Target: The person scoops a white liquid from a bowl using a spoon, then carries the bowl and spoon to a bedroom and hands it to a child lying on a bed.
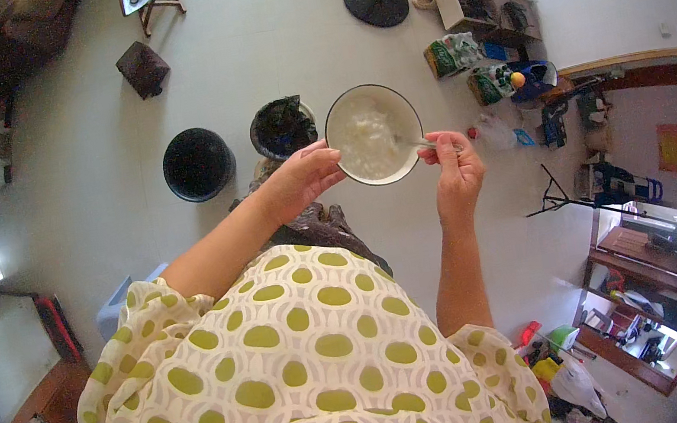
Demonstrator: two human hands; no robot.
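A round white bowl with a dark rim (333,107) holds pale, lumpy food in cloudy liquid, like rice porridge (371,134). My left hand (306,173) grips the bowl at its left side, with the thumb at the rim. In my right hand (456,164) is the handle of a metal spoon (427,144), pinched between thumb and fingers. The spoon's head lies inside the bowl, hidden in the food. Fingers of my right hand are close to the bowl's right rim; whether they touch it I cannot tell.
A black bucket (199,165) and a bin lined with a black bag (283,128) stand on the floor ahead. Dark carved wood (334,228) lies below my left forearm. Farther off are a brown stool (143,68), a fan base (376,1) and packed goods (453,54).
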